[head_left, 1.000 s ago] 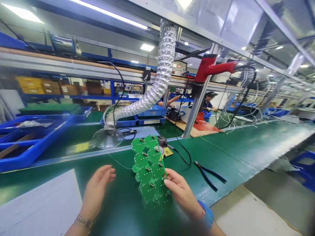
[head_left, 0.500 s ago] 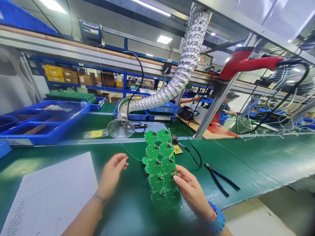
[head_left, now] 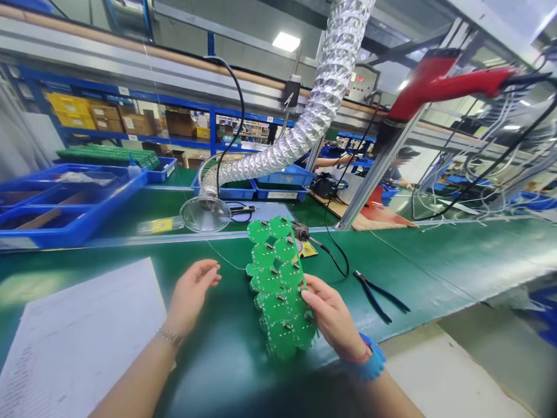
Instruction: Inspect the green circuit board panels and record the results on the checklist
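Note:
A green circuit board panel (head_left: 275, 284), made of joined round sections with small metal parts on them, stands on edge on the green bench mat (head_left: 418, 261). My right hand (head_left: 331, 320) pinches the panel's near edge between thumb and fingers, and a blue glove or wrap (head_left: 369, 363) sits around that wrist. My left hand (head_left: 192, 295) hangs open just left of the panel, apart from it and holding nothing. Black-handled side cutters (head_left: 378, 296) lie to the right of my right hand. A white paper sheet (head_left: 82, 342) lies at lower left.
Behind the panel are a soldering iron (head_left: 242, 211) and a silver fume hose (head_left: 322, 93) ending in a clear funnel (head_left: 205, 213). A red heat gun (head_left: 444, 84) hangs above. Blue bins (head_left: 65, 206) stand at left. A co-worker (head_left: 398, 171) sits farther along.
The view has tilted and shifted slightly, and the panel now leans a little differently in my right hand. My left hand stays open beside it.

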### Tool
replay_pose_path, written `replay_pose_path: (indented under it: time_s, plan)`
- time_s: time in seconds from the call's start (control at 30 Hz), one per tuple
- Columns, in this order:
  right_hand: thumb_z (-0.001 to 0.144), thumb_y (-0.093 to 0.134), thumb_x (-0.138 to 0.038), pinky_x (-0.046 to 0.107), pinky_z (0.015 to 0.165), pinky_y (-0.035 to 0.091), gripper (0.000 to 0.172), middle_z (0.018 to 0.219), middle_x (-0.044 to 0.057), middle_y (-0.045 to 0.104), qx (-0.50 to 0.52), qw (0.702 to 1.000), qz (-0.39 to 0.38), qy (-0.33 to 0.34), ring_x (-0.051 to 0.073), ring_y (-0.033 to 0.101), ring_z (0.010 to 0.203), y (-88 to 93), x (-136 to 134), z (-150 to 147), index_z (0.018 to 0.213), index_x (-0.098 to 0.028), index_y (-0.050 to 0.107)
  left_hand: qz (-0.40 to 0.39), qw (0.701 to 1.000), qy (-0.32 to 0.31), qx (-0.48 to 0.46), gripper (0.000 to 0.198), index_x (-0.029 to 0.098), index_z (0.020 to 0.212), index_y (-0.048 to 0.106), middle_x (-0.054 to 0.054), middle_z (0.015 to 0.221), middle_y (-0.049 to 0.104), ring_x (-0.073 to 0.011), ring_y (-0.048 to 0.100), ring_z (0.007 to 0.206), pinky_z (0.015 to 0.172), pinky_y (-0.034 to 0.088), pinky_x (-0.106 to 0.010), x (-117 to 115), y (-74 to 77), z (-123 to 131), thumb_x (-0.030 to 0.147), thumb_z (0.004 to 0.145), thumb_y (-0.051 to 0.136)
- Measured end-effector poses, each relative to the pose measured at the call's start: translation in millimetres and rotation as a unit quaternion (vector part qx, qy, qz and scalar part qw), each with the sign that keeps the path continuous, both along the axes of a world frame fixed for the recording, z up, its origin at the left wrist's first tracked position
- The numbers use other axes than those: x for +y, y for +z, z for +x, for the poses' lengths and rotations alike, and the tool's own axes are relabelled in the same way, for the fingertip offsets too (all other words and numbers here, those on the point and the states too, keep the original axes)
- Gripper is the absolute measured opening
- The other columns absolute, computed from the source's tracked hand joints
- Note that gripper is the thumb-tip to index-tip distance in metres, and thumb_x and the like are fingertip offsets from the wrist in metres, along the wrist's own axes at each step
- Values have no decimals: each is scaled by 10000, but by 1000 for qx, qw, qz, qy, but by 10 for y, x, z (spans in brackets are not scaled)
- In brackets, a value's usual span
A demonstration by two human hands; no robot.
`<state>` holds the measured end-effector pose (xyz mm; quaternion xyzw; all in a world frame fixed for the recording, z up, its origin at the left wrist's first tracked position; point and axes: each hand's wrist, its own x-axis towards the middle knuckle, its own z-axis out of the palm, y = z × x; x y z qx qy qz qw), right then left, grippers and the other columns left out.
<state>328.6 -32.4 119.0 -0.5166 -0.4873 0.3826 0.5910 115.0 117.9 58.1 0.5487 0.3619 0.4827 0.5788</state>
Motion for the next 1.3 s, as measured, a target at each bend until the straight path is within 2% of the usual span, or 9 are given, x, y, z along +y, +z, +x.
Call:
replay_pose_path:
  time_s: [0.1, 0.2, 0.4, 0.53, 0.67, 0.8, 0.97, 1.1, 1.3]
  plan:
    - [793, 533, -323, 299, 743, 460, 368, 976, 58, 638, -3, 998, -57, -35, 179, 584, 830, -42, 1, 135, 1137, -193, 533, -52, 998, -10, -17, 349, 193, 978, 542, -60, 986, 590, -182, 565, 870, 844, 410, -364, 34, -34, 38, 390, 698, 607]
    - [789, 521, -322, 283, 714, 461, 359, 937, 54, 648, -20, 992, -117, -32, 170, 587, 788, -157, 10, 229, 1114, -171, 544, -121, 991, -38, -31, 390, 183, 1005, 538, -97, 1085, 566, -208, 527, 1011, 905, 378, -361, -20, -65, 136, 385, 684, 628]
    - [803, 448, -284, 248, 625, 441, 352, 813, 28, 646, -84, 987, -140, -9, 137, 567, 677, -352, 77, 205, 1108, -132, 532, -219, 966, -137, -28, 451, 171, 1078, 529, -160, 1323, 405, -263, 390, 1201, 912, 380, -410, -513, -35, 462, 405, 702, 612]
    - [784, 420, -292, 286, 649, 441, 358, 758, 31, 632, -256, 950, -159, -77, 156, 559, 677, -461, 132, 259, 1064, -122, 565, -232, 956, -178, -34, 481, 206, 1147, 482, -109, 1379, 340, -230, 354, 1231, 955, 337, -385, -791, 36, 636, 328, 703, 624]
    - [711, 510, -317, 344, 811, 398, 307, 866, 74, 629, -311, 932, -149, -108, 210, 553, 824, -530, 152, 386, 925, -136, 637, -196, 951, -219, -99, 408, 230, 1092, 527, -68, 1265, 497, -210, 471, 1125, 915, 366, -327, -882, 52, 735, 249, 692, 611]
    - [708, 520, -414, 390, 853, 392, 396, 976, 134, 629, -319, 930, -157, -94, 272, 555, 930, -470, 210, 439, 922, -102, 636, -205, 951, -195, -127, 423, 209, 1065, 528, -68, 1129, 594, -204, 545, 1013, 845, 402, -317, -897, 28, 809, 195, 651, 611]
    - [729, 525, -421, 329, 721, 469, 362, 890, 90, 669, -234, 954, -184, 37, 233, 610, 816, -403, 342, 338, 891, -111, 618, -237, 956, -130, -114, 360, 169, 945, 566, -87, 983, 644, -209, 596, 859, 728, 437, -314, -826, 3, 909, 192, 592, 638]
    - [691, 578, -362, 311, 675, 488, 317, 874, 84, 674, -171, 963, -205, 37, 213, 629, 759, -447, 391, 273, 887, -112, 594, -278, 952, -74, -105, 422, 166, 907, 550, -110, 996, 615, -225, 586, 865, 688, 440, -326, -736, -74, 980, 273, 532, 711]
    - [676, 582, -327, 310, 704, 498, 270, 844, 70, 683, -160, 965, -205, 40, 220, 636, 795, -450, 360, 204, 860, -130, 592, -311, 939, -63, -135, 531, 125, 881, 523, -134, 860, 616, -256, 608, 779, 674, 464, -372, -677, -154, 1153, 254, 428, 769]
